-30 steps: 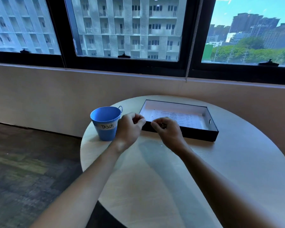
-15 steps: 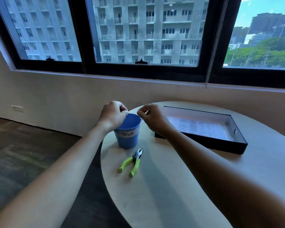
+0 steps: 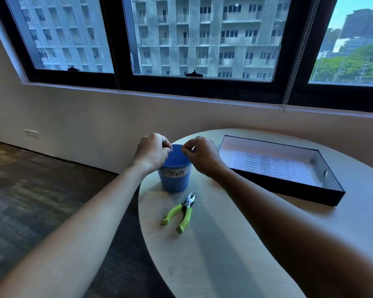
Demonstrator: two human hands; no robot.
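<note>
Pliers point(image 3: 185, 206) with green handles are lying on the round table point(image 3: 224, 244), just in front of the blue bucket point(image 3: 174, 181) marked Trash. A black tray point(image 3: 289, 190) holding a paper point(image 3: 265, 164) is sitting to the right. The left hand point(image 3: 151, 152) and right hand point(image 3: 202, 157) are hanging over the bucket's top, hiding part of its rim. Both are curling their fingers and pinching their fingertips together. What they are pinching, if anything, is too small to tell.

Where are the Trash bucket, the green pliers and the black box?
Trash bucket point(image 3: 174, 183), head view, on its front wall below the label.
green pliers point(image 3: 186, 219), head view, on the right handle.
black box point(image 3: 299, 189), head view, on its near outer wall.
</note>
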